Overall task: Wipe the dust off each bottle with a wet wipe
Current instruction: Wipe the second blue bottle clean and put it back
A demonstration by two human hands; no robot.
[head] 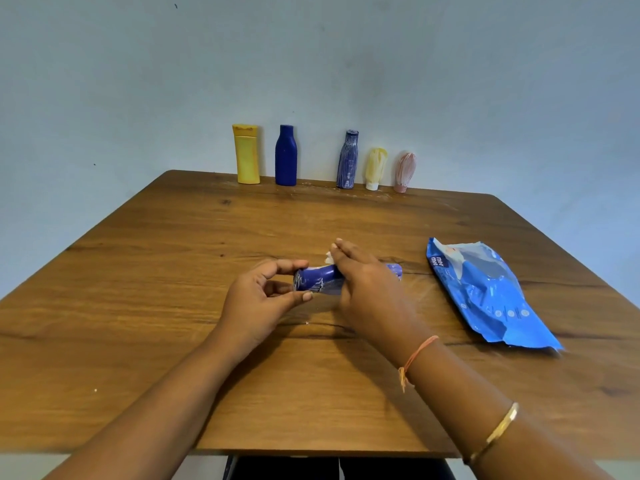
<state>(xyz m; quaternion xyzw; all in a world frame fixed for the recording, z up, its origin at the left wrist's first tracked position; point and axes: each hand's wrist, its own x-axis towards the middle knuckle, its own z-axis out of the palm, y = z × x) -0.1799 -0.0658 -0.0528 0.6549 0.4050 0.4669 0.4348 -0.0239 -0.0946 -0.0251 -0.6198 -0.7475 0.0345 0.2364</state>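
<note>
A blue bottle (pixel 317 277) lies on its side over the middle of the wooden table (pixel 173 271). My left hand (pixel 258 299) pinches its base end between thumb and fingers. My right hand (pixel 363 282) wraps over the bottle's middle with a white wet wipe (pixel 329 258) under the fingers; a corner of the wipe sticks out behind them. The bottle's cap end (pixel 394 270) shows to the right of that hand.
Along the far edge stand a yellow bottle (pixel 246 154), a clean dark blue bottle (pixel 285 155), a dusty blue bottle (pixel 347 160), a dusty yellow tube (pixel 375 169) and a dusty pink tube (pixel 404 172). A blue wet-wipe pack (pixel 485 292) lies on the right.
</note>
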